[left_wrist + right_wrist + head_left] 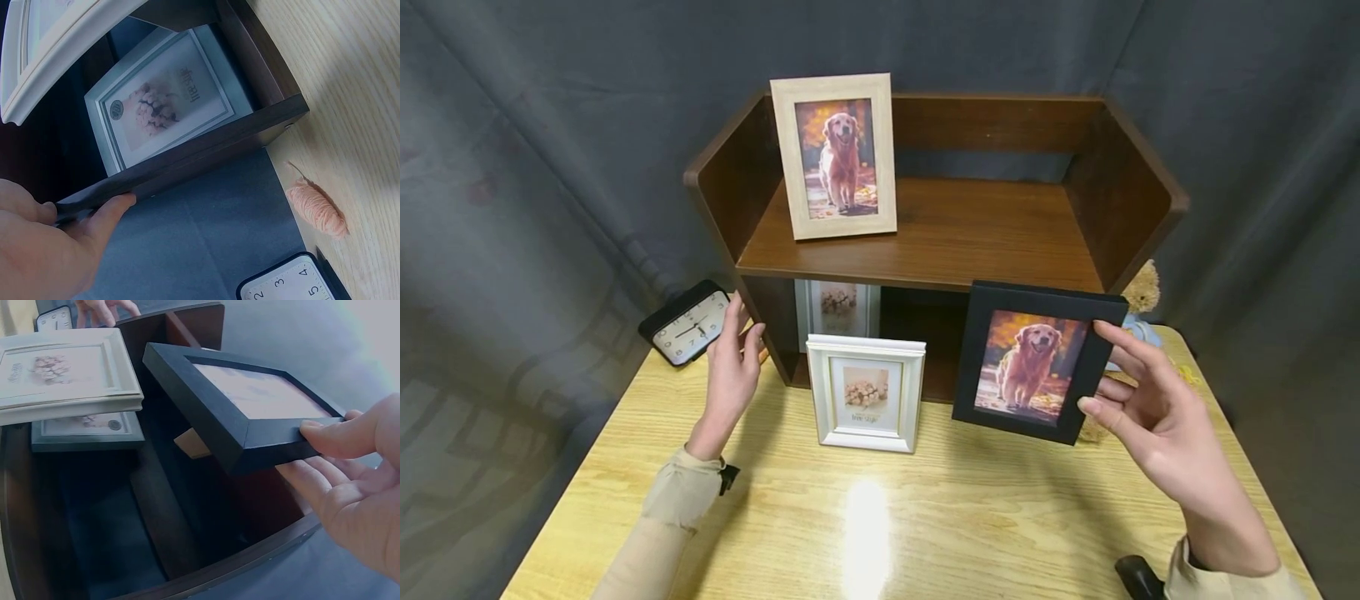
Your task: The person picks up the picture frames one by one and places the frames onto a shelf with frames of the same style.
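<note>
My right hand (1165, 417) holds a black picture frame (1086, 367) by its right edge, the thumb on its front border. The frame shows a dog photo and is raised before the right side of a brown wooden shelf (1000, 225). Beside the shelf's left side panel, my left hand (730, 367) has its fingers loosely extended; whether they touch the panel I cannot tell. A white picture frame (827, 408) stands upright in front of the shelf. Behind it, a grey-green picture frame (225, 100) sits in the lower compartment. A cream picture frame (842, 229) stands at the upper left.
On the table (760, 533), left of the shelf, are a black-rimmed clock (688, 325) and a peach yarn bundle (317, 209). A plush toy (1142, 287) is partly hidden behind the shelf's right side. Grey curtains (587, 100) hang behind.
</note>
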